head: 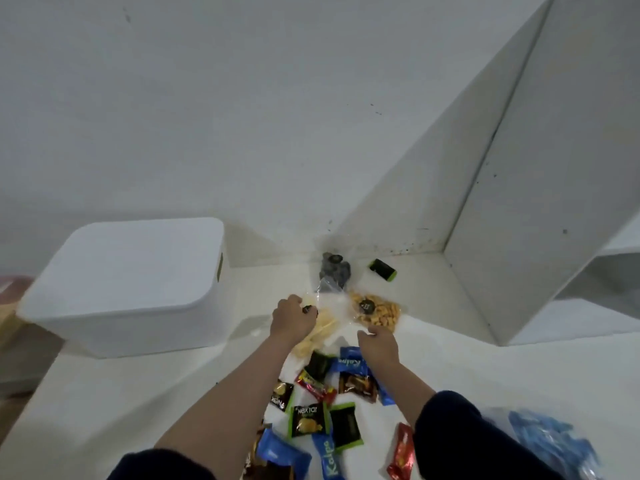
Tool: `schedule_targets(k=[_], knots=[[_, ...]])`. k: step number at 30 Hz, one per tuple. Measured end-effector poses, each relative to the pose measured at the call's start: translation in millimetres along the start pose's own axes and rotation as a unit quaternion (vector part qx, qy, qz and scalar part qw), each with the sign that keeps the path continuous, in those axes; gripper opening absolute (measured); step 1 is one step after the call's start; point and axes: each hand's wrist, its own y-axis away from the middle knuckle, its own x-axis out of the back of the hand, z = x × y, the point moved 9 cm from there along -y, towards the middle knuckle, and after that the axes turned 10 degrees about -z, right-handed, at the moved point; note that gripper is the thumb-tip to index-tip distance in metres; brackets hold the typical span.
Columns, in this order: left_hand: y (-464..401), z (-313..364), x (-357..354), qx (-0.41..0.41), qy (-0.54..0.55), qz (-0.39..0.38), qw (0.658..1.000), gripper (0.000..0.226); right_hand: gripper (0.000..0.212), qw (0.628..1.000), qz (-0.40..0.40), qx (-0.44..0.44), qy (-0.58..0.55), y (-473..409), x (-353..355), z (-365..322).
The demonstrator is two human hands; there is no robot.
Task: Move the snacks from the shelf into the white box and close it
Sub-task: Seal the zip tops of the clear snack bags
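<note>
The white box (128,289) stands at the left of the white shelf with its lid on. Several snacks lie scattered on the shelf: a clear bag of pale yellow chips (320,332), a clear bag of orange crackers (377,311), a clear bag of dark pieces (334,273), a black-and-green packet (382,270), and many small wrapped packets (311,419) between my forearms. My left hand (292,317) is closed on the top of the yellow chip bag. My right hand (379,342) hovers, fingers apart, just below the cracker bag and holds nothing.
The shelf's back wall is close behind the snacks, and a white upright panel (540,202) bounds the space on the right. A blue plastic bag (550,441) lies at the lower right. A brown surface (14,334) shows beyond the shelf's left edge.
</note>
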Motion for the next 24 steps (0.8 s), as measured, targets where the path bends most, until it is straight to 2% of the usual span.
schedule_targets(k=[3,7,10,14,18,21,24], knots=[[-45,4,4,-0.001,-0.045,-0.047,0.998,0.058,0.021,0.995,0.016,-0.045,-0.085,-28,-11,2],[-88,-7,-10,0.018,-0.080,-0.127,0.989,0.060,0.017,0.979,0.030,-0.103,-0.176,-53,-29,13],[-100,-14,-21,0.019,-0.068,-0.176,0.982,0.035,0.008,0.971,0.037,-0.127,-0.201,-65,-39,14],[-97,-17,-13,0.001,-0.009,-0.142,0.990,0.048,0.006,0.963,0.061,-0.129,-0.231,-69,-41,7],[-81,-15,16,-0.016,0.034,-0.070,0.997,0.045,0.022,0.969,0.070,-0.063,-0.228,-59,-35,-22],[-60,-6,36,-0.041,0.091,-0.047,0.994,0.040,0.017,0.970,0.106,0.025,-0.219,-30,-19,-58],[-25,16,53,-0.074,0.174,-0.062,0.980,0.036,0.012,0.959,0.136,0.138,-0.206,8,2,-94]])
